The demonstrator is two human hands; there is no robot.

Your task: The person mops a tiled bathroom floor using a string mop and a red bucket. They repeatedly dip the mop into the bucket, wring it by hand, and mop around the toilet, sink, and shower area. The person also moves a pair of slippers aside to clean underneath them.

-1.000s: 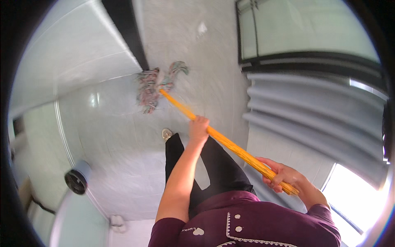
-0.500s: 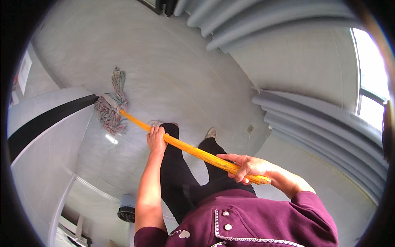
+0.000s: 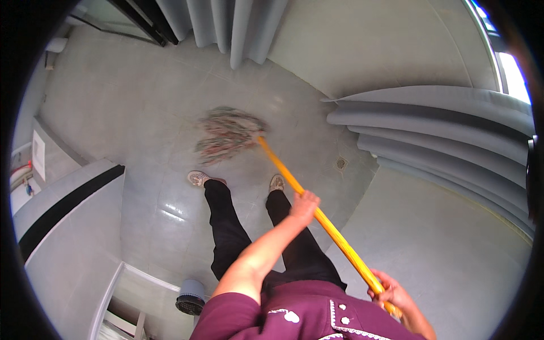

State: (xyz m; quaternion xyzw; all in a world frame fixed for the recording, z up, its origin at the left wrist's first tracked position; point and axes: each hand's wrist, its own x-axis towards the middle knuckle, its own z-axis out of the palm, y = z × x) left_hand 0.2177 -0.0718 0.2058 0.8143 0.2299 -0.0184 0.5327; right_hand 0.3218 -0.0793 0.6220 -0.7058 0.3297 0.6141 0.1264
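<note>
A string mop with a long yellow handle (image 3: pixel 345 247) slants from my right side toward the floor ahead of me. Its grey, red and green strands (image 3: pixel 229 135) are smeared by motion and trail to the left on the floor, beyond my shoes. My left hand (image 3: pixel 305 207) is wrapped round the middle of the handle. Close to the handle's top end, by my right hip, my right hand (image 3: pixel 387 291) grips it, with the fingers curled about the wood.
Grey curtains (image 3: pixel 430 122) hang along the right wall, and another curtain (image 3: pixel 224 25) hangs at the far side. A drain (image 3: pixel 340 164) is set in the grey tiled floor (image 3: pixel 153 102). On the left stand a black-edged partition (image 3: pixel 79 226) and a grey bin (image 3: pixel 191 296).
The mop head has swept from the partition on the left over to the right, its strands now trailing. Both hands have moved right with the handle, which now stands steeper.
</note>
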